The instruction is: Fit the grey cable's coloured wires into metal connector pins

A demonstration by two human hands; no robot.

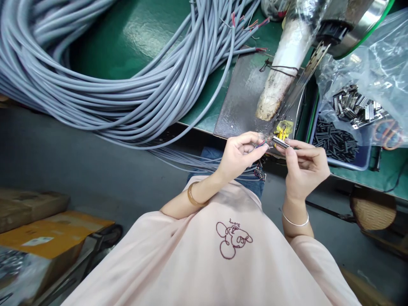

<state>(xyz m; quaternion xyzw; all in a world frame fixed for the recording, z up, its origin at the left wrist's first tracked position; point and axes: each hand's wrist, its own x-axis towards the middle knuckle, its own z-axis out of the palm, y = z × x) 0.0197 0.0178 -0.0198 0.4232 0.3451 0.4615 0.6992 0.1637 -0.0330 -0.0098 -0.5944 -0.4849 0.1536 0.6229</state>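
Note:
My left hand (239, 154) pinches the thin coloured wires (262, 143) of a grey cable at the front edge of the bench. Just right of it, my right hand (306, 165) holds a small metal connector (280, 143) between thumb and fingers. The wire ends meet the left end of the connector; whether they are joined is too small to tell. Behind the connector is a yellow clamp-like piece (283, 128) on the dark metal plate (237, 102). Above it, a white wrapped tube (283, 72) slants down, its brown tip near the plate.
Large coils of grey cable (127, 91) cover the left of the green bench (143, 29). At the right, a blue tray (350, 163) holds black sleeves (334, 142) and a plastic bag of metal connectors (357, 106). Finished-looking cable ends hang by my lap. Cardboard boxes (60, 233) stand lower left.

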